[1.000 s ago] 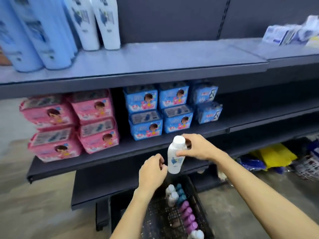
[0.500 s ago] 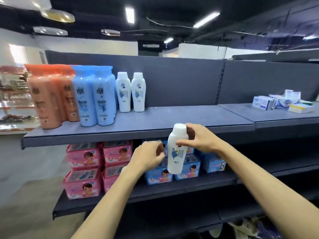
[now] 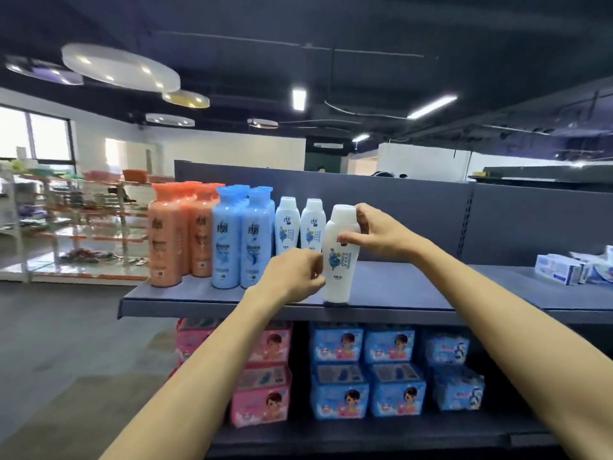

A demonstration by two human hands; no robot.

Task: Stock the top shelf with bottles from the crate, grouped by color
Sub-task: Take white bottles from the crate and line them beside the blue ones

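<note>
There, white bottle (image 3: 340, 260) upright on top shelf (image 3: 398, 287), cap (image 3: 343, 212) uppermost.

The white bottle (image 3: 340, 260) in the right hand (image 3: 381, 237) is looking like smooth plastic, a little shiny, with a printed label lying flat on it. Just behind the left hand (image 3: 292, 277), the back white bottles (image 3: 287, 227) are showing the same smooth plastic. Further out past the left hand, the blue bottles (image 3: 227, 247) and orange bottles (image 3: 166, 244) are shining more, with light gleaming on their sides. The top shelf (image 3: 398, 293) under both hands is looking like dark grey painted metal, dull and smooth. Below the hands, the pink packs (image 3: 262, 406) and blue packs (image 3: 338, 400) are glinting like thin plastic wrap. Far out past the right hand, the small boxes (image 3: 557, 272) are looking like cardboard.
</note>
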